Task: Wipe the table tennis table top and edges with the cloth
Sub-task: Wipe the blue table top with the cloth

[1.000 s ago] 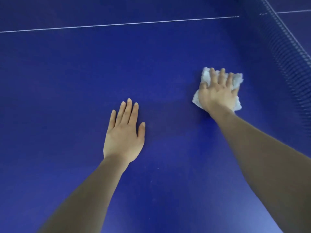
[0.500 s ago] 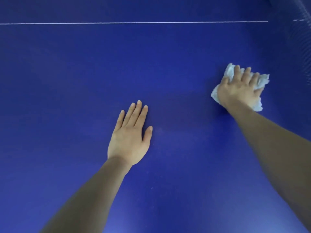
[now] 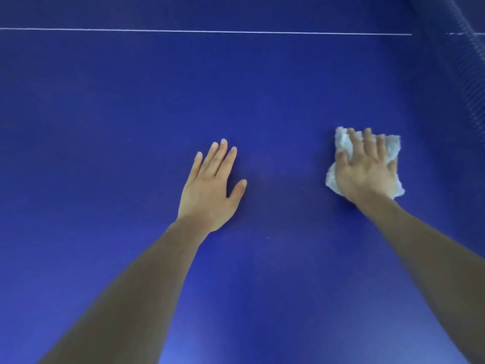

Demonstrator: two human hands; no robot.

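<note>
Head view: your right hand (image 3: 366,169) presses soft, light cloth (image 3: 341,143) flat on table (image 3: 131,114); left hand (image 3: 210,190) open, flat, w/ nothing held.

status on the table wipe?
Right hand flat, pressing cloth on table top. Left hand flat, bare. Net far right, nothing blocking.

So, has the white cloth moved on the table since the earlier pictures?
Yes. The cloth under the right hand has come back toward the person, farther from the white line.
</note>
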